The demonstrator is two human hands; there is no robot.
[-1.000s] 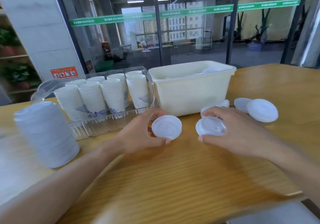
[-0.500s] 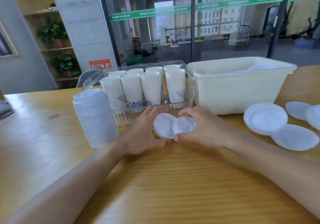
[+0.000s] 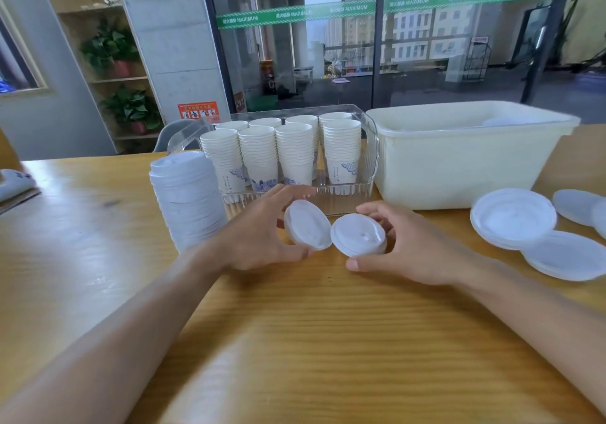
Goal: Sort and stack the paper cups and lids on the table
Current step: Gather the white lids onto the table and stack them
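My left hand pinches a white plastic lid tilted on edge above the table. My right hand grips a small stack of white lids right beside it, the two rims touching. A tall stack of lids stands to the left of my hands. Several stacks of paper cups fill a clear tray behind my hands. Loose lids lie on the table at the right.
A cream plastic bin stands at the back right, next to the tray. The wooden table stretches toward me. A flat object lies at the far left edge. Glass walls rise behind the table.
Both hands have come together from apart, each with its lids, and the lids now meet edge to edge. The view has swung left, bringing the tall lid stack closer to centre.
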